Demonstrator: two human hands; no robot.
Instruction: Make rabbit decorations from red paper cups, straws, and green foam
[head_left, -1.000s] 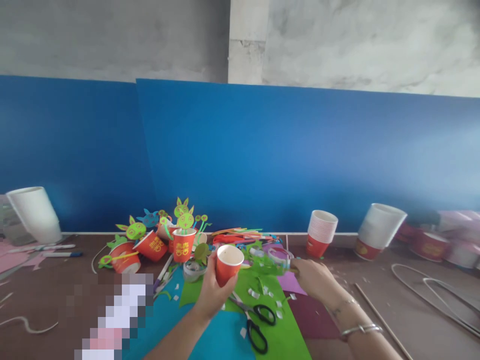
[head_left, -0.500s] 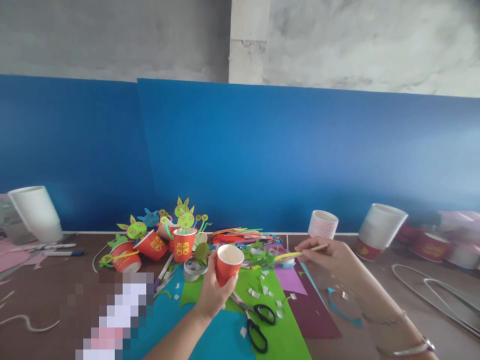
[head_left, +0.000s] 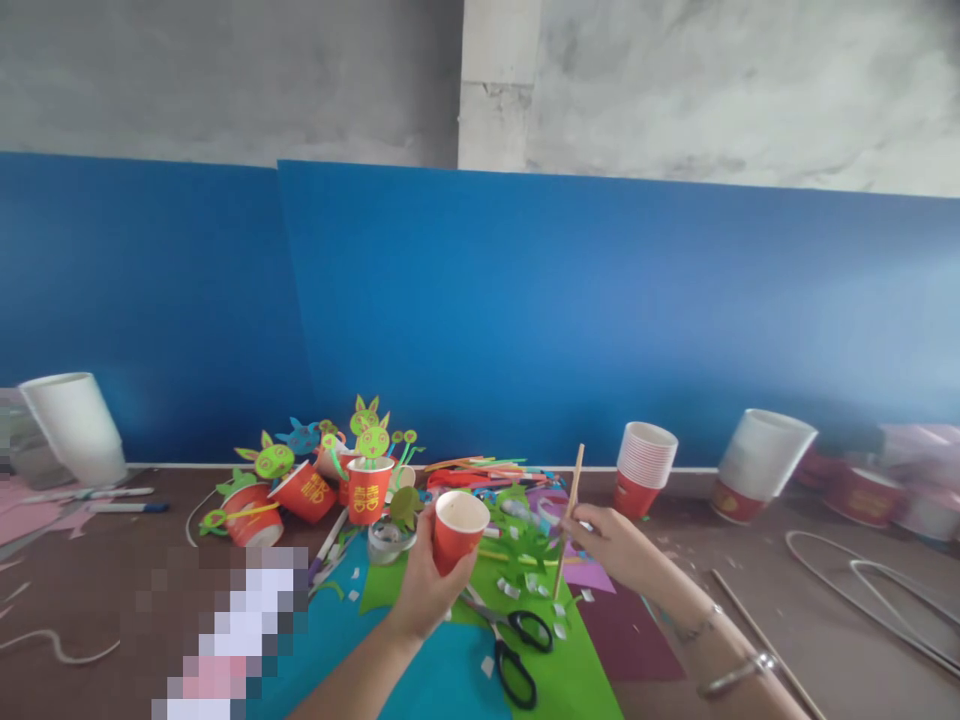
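A red paper cup [head_left: 454, 546] with a white inside stands upright in my left hand [head_left: 429, 595], fingers wrapped around its side. To the right of it, my right hand [head_left: 598, 535] pinches a thin wooden stick [head_left: 559, 570] near its middle. The stick is nearly upright, its top leaning slightly right, above the green paper [head_left: 577, 660]. Below the cup, black-handled scissors [head_left: 501, 625] lie open on the paper, with small white scraps scattered around them. Whether anything is inside the cup is hard to tell.
Left of the hands stand decorated red cups [head_left: 369, 492] with green animal faces. Stacked paper cups [head_left: 645, 465] are at back right. Coloured strips [head_left: 480, 470] lie at the back, another wooden stick [head_left: 761, 635] at right. A blue panel [head_left: 600, 320] rises behind the table.
My right hand has moved left and down, and the stick in it has swung from nearly level to nearly upright. My left hand and the cup have hardly moved.
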